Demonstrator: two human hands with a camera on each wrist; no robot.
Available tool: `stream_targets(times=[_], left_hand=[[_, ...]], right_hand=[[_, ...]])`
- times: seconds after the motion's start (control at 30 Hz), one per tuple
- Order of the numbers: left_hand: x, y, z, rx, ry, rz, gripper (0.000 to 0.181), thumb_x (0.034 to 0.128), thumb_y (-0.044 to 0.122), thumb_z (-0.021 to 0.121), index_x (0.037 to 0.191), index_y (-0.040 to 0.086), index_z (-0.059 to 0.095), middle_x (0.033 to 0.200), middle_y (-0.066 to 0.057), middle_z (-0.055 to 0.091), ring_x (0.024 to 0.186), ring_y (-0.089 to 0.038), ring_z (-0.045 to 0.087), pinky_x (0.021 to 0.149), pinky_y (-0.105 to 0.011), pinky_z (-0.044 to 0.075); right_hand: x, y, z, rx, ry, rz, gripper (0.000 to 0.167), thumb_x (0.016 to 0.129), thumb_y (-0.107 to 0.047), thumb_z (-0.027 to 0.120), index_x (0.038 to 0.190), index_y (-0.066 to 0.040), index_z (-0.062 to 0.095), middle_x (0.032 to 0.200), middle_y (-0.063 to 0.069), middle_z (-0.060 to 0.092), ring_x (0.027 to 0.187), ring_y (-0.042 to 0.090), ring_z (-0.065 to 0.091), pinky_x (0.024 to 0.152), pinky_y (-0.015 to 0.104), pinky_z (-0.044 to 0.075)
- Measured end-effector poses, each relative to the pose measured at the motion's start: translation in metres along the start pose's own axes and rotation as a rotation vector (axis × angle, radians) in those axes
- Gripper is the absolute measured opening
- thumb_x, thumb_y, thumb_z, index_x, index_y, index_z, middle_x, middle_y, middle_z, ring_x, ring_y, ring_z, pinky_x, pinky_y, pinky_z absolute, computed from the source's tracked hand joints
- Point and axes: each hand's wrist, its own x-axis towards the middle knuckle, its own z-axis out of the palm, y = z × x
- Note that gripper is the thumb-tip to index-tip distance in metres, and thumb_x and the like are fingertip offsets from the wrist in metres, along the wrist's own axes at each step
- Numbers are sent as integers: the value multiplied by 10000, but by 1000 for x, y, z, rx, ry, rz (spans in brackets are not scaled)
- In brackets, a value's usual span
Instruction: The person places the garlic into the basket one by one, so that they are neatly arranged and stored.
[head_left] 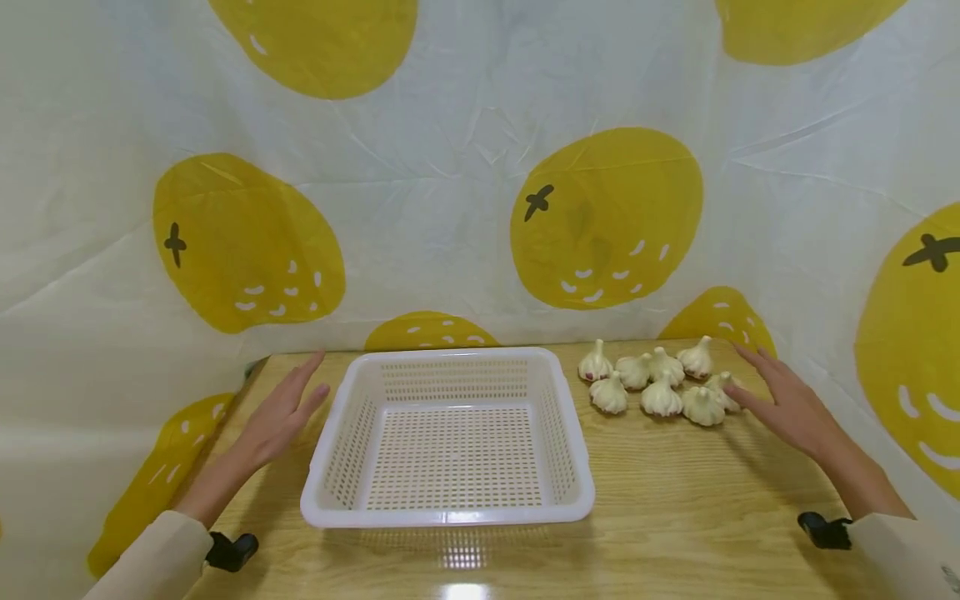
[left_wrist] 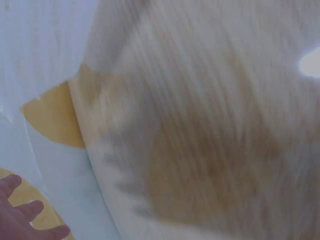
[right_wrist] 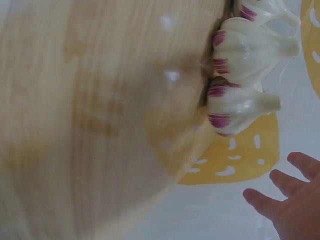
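Note:
A white plastic basket (head_left: 450, 518) with perforated walls stands on the wooden table, nothing inside it. To its right several garlic bulbs (head_left: 662, 395) sit in a loose group; the right wrist view shows garlic bulbs (right_wrist: 245, 50) with purple streaks near their bases. My left hand (head_left: 279, 417) hovers left of the basket, fingers extended and apart from it. Beside the rightmost bulbs my right hand (head_left: 795, 408) is held with fingers spread, holding nothing; from the head view I cannot tell whether it touches a bulb. In the left wrist view the left hand (left_wrist: 30, 215) shows spread fingertips.
The wooden table (head_left: 675, 517) reaches back to a pale curtain (head_left: 435, 242) printed with large yellow fruit. That cloth also hangs at the left and right sides. Black straps (head_left: 231, 552) sit at both wrists, below light sleeves (head_left: 161, 554).

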Motion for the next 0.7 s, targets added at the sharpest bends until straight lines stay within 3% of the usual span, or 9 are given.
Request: stream_targets(times=[0.17,0.33,0.47,0.7], left_hand=[[-5,3,12,-306,-41,-36,635,1132,339,332,1680,182,51,1717,-228,129,1541,-556,127,1126,-799,150],[-5,6,21,-541,-85,-67,642,1134,405,221,1673,209,-67,1720,-246,47,1531,-589,82,1103,-824,135],[-2,9,26,-634,-100,-101,673,1117,465,198,1668,218,-100,1720,-248,24,1523,-600,108,1104,-819,167],[1,10,33,-776,-160,-185,642,1118,495,175,1660,310,-115,1724,-227,28,1533,-566,142,1149,-741,215]], right_hand=[[-3,14,8,95,22,63,793,1083,-383,502,1674,-119,45,1625,414,144,1349,720,251,916,823,290],[0,30,13,267,8,174,844,1083,-417,504,1667,-108,-21,1622,431,109,1388,703,221,967,805,307],[3,40,15,326,-4,217,864,1078,-428,511,1659,-68,-18,1612,447,101,1391,699,211,1000,779,313],[11,47,20,326,-35,236,851,1074,-405,525,1634,33,57,1573,485,145,1383,683,245,991,730,360]])
